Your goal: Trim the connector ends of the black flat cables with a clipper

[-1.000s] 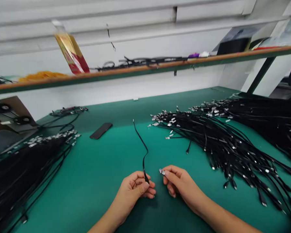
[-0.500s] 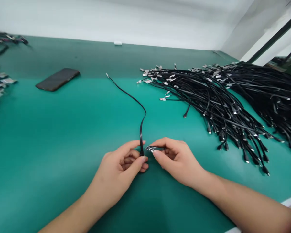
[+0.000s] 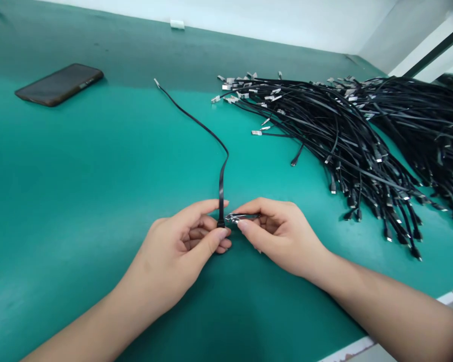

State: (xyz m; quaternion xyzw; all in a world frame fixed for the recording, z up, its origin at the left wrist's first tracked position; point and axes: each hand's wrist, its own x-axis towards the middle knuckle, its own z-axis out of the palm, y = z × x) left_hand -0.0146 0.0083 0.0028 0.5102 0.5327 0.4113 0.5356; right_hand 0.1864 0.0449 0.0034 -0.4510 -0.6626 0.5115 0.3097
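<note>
- Left hand (image 3: 181, 241) pinched a black flat cable (image 3: 207, 128) between thumb and forefinger at the centre of the frame, with its other fingers curled toward the palm.
- Right hand (image 3: 283, 236) pinched a small metal piece (image 3: 239, 217) between thumb and forefinger, with its other fingers loosely bent.
- Both pinches met just beside each other, and the tight fingertip grips seemed suited to fine, close handling of something small.
- Cable rose from the left pinch, curved toward the upper left of the frame, and ended in a small metal tip (image 3: 157, 82) on the green bench mat (image 3: 68, 191). Held near one end, it appeared to need no support along the rest of its length.
- Cable bundle (image 3: 335, 130) lay at the right of the frame, with its metal ends gathered toward the upper middle and its dark ends fanned toward the lower right, a layout that suggested deliberate sorting.
- Phone (image 3: 58, 84) lay face down or dark at the upper left, well apart from the hands.
- Fingers hid the cable's held end, so its shape could not be made out.
- Metal piece was partly covered; whether it was a tool or a connector, or touched the cable, could not be told.
- Bundle ran out of view past the right edge.
</note>
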